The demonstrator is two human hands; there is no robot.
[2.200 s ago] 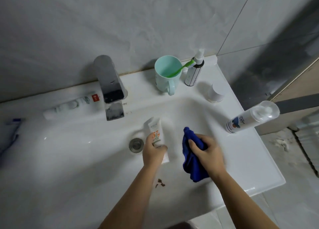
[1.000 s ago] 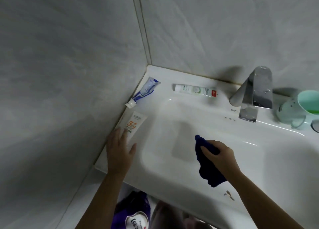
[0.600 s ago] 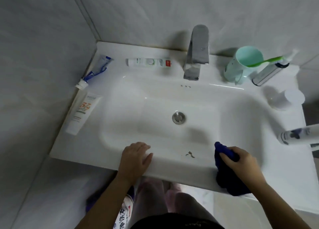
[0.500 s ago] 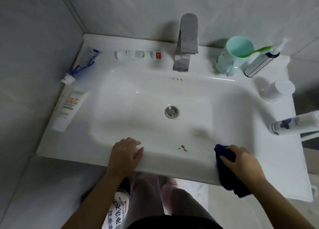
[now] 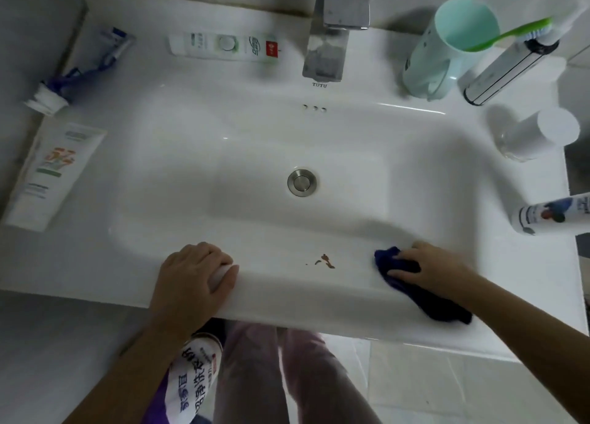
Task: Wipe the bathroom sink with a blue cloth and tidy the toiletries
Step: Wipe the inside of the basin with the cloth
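Note:
My right hand [image 5: 427, 268] grips the dark blue cloth [image 5: 424, 291] on the front rim of the white sink [image 5: 351, 308], right of a small brown stain [image 5: 324, 260]. My left hand [image 5: 196, 276] rests on the front rim with its fingers curled over the inner edge, holding nothing. A white tube with orange print [image 5: 48, 174] lies on the left ledge. A blue-striped toothpaste tube [image 5: 83, 69] lies in the back left corner, and a white tube [image 5: 225, 45] lies behind the basin left of the chrome faucet [image 5: 332, 34].
At the back right stand a mint cup [image 5: 447, 50] holding a green toothbrush [image 5: 514, 34], a pump bottle [image 5: 507, 72] and a small white jar [image 5: 539, 133]. A white bottle [image 5: 552, 214] lies on the right ledge. The drain [image 5: 301, 181] sits mid-basin. A detergent bottle [image 5: 194, 379] stands below.
My left hand laid the orange-print tube on the left ledge, then moved to the front rim. My right hand carried the cloth from the basin to the front right rim.

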